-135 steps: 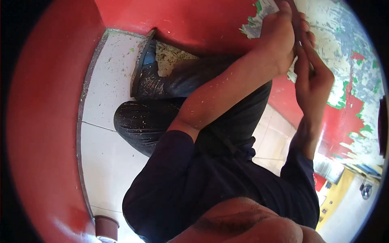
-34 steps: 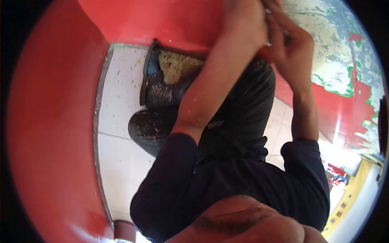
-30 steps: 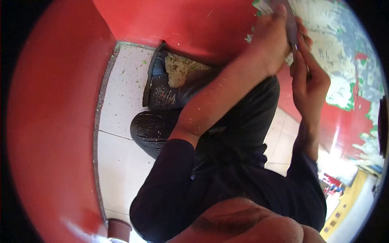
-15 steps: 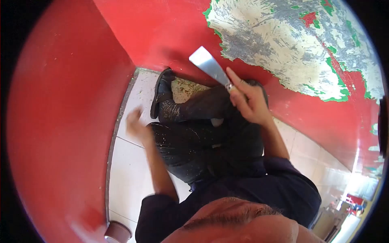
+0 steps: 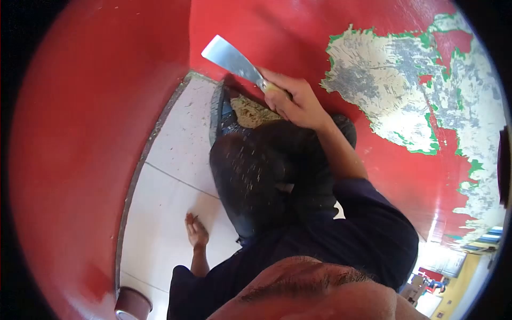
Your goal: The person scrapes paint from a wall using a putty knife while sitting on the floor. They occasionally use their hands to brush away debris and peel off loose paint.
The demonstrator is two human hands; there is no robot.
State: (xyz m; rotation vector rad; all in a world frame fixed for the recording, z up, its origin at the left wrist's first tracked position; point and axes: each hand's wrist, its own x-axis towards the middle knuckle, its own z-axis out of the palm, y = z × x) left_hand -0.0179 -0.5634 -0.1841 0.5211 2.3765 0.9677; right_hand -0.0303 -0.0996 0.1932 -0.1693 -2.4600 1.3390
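My right hand (image 5: pixel 298 104) is closed around the handle of a putty knife (image 5: pixel 230 57). Its wide metal blade points up and left, in front of the red wall (image 5: pixel 229 21) near the corner. To the right, a large scraped patch (image 5: pixel 378 80) shows white and grey under green-edged red paint. My left hand (image 5: pixel 197 232) is lowered beside my leg, over the pale floor tiles (image 5: pixel 160 208). Its fingers are extended and nothing shows in them.
My bent legs (image 5: pixel 250 176) in dark, flecked trousers fill the middle. Paint scrapings (image 5: pixel 253 113) lie by my foot against the wall. A second red wall (image 5: pixel 96 144) rises on the left. A brown container (image 5: pixel 133 304) stands at lower left.
My right hand has carried the putty knife left and up, toward the corner. My left hand has dropped from beside my knee toward the floor. The view has shifted too.
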